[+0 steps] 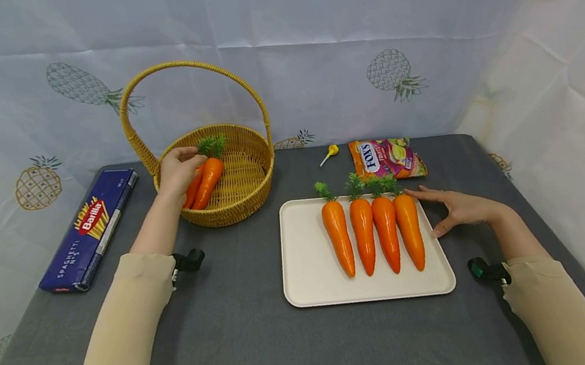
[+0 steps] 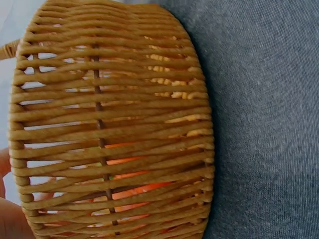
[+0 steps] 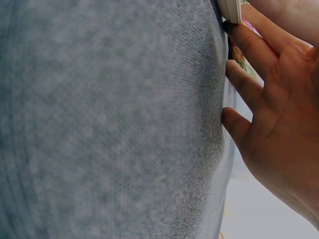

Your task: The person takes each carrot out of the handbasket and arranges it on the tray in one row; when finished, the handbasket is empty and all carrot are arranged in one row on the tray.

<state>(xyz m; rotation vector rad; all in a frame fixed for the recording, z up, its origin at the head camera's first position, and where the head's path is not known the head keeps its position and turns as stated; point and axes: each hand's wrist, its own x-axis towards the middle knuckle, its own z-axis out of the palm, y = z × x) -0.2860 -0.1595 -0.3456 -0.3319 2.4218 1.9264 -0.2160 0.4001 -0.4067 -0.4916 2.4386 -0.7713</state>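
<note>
My left hand [image 1: 179, 171] reaches over the rim of the wicker basket [image 1: 242, 204], its fingertips right at the leafy green top of a carrot [image 1: 211, 184]. Beside that carrot, another carrot [image 1: 193, 189] lies against the basket's left side, partly hidden by the hand. In the left wrist view, orange shows through the basket weave [image 2: 114, 99], and only part of the hand appears at the left edge. My right hand [image 1: 459, 208] rests at the right edge of the cream tray [image 1: 311, 285], fingers extended. Several carrots [image 1: 337, 238] lie side by side on it, green tops toward the back.
A blue spaghetti box [image 1: 90, 230] lies left of the basket. Behind the tray are a yellow lollipop [image 1: 331, 151] and a bag of Fox's candy [image 1: 388, 159]. The basket's tall handle [image 1: 182, 64] arches above it. A pineapple-print cloth [image 1: 312, 81] hangs behind the table.
</note>
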